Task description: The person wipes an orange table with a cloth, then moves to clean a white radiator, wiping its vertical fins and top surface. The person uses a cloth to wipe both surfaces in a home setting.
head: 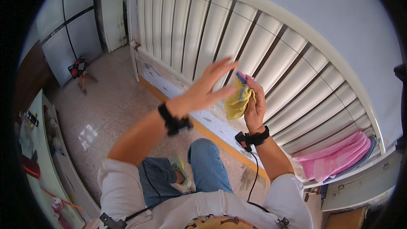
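In my right hand (256, 103) is a bunched yellow cloth (237, 103) with blue and pink parts at its top. My left hand (206, 87), somewhat blurred, is raised just left of the cloth with its fingers apart and nothing in it. Both hands are in front of a white column radiator (219, 28). Over the radiator's right end hangs a pink cloth (341, 159), with a grey-blue cloth partly hidden behind it.
A small stool with a checkered cover (78, 67) stands on the tiled floor by the grey cabinet doors (84, 35). On the left is a pale shelf unit (47, 156) bearing small items. A whitish panel (356, 184) is at the lower right.
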### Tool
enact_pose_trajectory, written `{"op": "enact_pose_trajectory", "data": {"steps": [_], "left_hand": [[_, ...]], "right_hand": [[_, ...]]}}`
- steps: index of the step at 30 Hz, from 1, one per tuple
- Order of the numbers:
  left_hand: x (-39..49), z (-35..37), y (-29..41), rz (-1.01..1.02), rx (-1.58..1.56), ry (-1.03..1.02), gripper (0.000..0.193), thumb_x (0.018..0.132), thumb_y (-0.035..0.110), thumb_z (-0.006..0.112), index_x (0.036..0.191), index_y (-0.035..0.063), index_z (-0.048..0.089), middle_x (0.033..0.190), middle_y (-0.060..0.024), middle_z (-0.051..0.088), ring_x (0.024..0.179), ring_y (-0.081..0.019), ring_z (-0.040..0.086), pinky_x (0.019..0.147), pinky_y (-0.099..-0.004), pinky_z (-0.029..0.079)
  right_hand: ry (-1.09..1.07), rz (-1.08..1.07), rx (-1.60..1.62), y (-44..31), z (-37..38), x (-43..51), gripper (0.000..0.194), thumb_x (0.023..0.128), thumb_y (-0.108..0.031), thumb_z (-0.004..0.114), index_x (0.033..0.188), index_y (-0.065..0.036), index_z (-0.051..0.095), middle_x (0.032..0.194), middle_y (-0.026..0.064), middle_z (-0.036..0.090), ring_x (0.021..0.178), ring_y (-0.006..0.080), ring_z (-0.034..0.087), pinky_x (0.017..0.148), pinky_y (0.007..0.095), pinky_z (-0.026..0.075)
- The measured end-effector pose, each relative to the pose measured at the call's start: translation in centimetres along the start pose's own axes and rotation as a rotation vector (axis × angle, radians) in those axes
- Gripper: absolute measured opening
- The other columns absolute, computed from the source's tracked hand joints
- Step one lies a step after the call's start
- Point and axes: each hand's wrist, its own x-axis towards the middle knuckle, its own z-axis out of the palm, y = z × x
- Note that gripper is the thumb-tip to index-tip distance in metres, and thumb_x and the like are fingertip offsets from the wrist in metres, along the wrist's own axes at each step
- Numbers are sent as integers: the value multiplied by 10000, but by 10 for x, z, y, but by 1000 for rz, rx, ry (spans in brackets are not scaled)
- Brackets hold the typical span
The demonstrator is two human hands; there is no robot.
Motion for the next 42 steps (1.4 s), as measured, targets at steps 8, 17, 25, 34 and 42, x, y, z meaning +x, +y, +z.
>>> {"op": "enact_pose_trajectory", "data": {"steps": [8,17,25,34,42], "left_hand": [[-37,91,23,-349,-818,549,599,1097,237,479,1620,83,231,1520,-135,416,1401,-256,435,1170,-418,354],[5,54,-45,-418,-661,576,436,1018,23,511,1452,62,518,1261,-84,611,1112,-146,607,959,-288,508],[108,83,-94,-329,-288,818,542,957,73,607,1468,0,440,1464,-228,459,1344,-358,464,1142,-416,365],[192,47,-63,25,304,893,324,844,65,717,1159,53,641,1281,-166,587,1198,-390,556,1012,-453,468],[60,106,-121,-235,453,689,282,810,-9,684,1070,95,646,1211,-117,598,1106,-391,610,888,-471,526]], "right_hand": [[-409,481,484,-56,51,27,643,1103,-476,358,1590,-58,322,1581,119,390,1443,231,369,1194,341,286],[-27,-475,-1442,-123,-148,154,763,938,-431,695,1582,-167,381,1636,148,335,1523,377,279,1215,648,150],[-62,-547,-1671,-111,-190,177,840,930,-579,628,1555,-75,383,1479,133,526,1373,314,474,1218,542,266],[-76,-622,-1662,-111,-191,177,956,829,-664,694,1521,-61,425,1356,122,598,1216,315,567,1154,535,370],[-51,-539,-1705,-109,-190,176,1003,791,-706,707,1517,-68,441,1346,129,602,1232,360,560,1153,521,366]]}}
